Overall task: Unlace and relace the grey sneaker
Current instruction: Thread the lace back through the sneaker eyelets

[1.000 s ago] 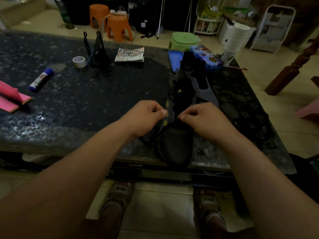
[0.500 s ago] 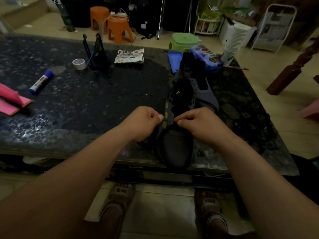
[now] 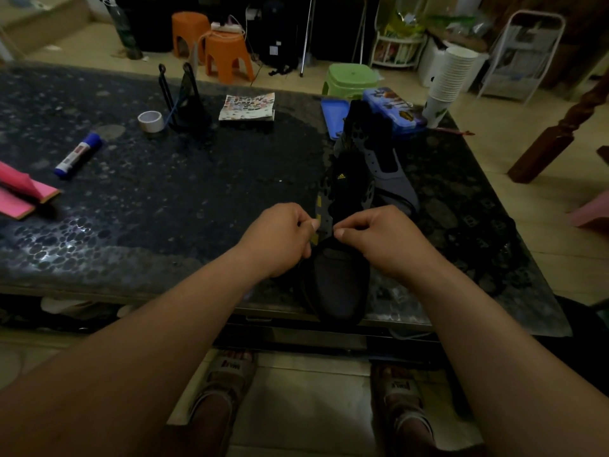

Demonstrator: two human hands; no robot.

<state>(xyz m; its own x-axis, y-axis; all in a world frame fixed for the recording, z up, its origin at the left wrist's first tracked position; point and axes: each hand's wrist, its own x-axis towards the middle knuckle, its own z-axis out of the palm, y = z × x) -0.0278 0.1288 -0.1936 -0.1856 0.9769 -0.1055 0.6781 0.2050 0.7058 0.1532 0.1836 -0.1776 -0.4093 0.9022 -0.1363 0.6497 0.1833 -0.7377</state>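
From the head view, I am looking down at the grey sneaker (image 3: 339, 275). It is lying on the dark speckled tabletop (image 3: 164, 199) with the toe pointing to me and sitting at the near edge. The heel is pointing away, toward a blue printed tin (image 3: 392, 108) and a blue lid (image 3: 334, 117) beside it.

My left grip (image 3: 280, 239) is pressing thumb against forefinger at the left eyelet strip, the one with yellow marks, just behind the toe cap. My right grip (image 3: 372, 239) is pinching in the same way at the right side of the opening. The two grips are sitting close to each other, almost touching, with all fingers curled in. Both are clamping at the lacing part of the sneaker, but this part is very dark, and I cannot tell if a lace is lying between the fingertips.

To the left on the tabletop, well apart from the sneaker, a glue stick (image 3: 78, 155) with a blue cap is lying near some folded pink paper (image 3: 23, 189). Farther back a roll of tape (image 3: 150, 121) is sitting just beside a black wire stand (image 3: 184, 103), and a colourful printed sheet (image 3: 247, 107) is lying to the right of them. A stack of paper cups (image 3: 448, 77) is standing at the far right corner. On the floor behind, a green stool (image 3: 351, 80) and orange stools (image 3: 227, 54) are standing.
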